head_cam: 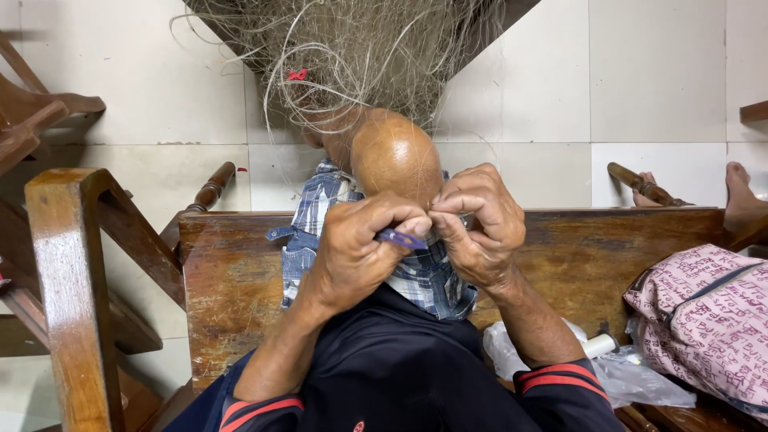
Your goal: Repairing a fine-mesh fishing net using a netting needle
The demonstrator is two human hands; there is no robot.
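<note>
A tangle of pale fishing net (360, 48) with a small red clip (297, 74) hangs over my raised bare knee (396, 156). Just below the knee, my left hand (352, 256) grips a small blue flat tool (402, 238) between thumb and fingers. My right hand (480, 228) is next to it, fingertips pinched together on a thin strand of the net; the strand itself is barely visible. The two hands touch at the fingertips. Checked blue shorts (424, 276) show under the hands.
I sit on a worn wooden bench (232, 272). A pink patterned bag (704, 320), a clear plastic bag (640, 380) and a white spool (598, 346) lie at the right. Wooden chair frames (72, 264) stand at the left. A bare foot (740, 196) rests on the tiled floor.
</note>
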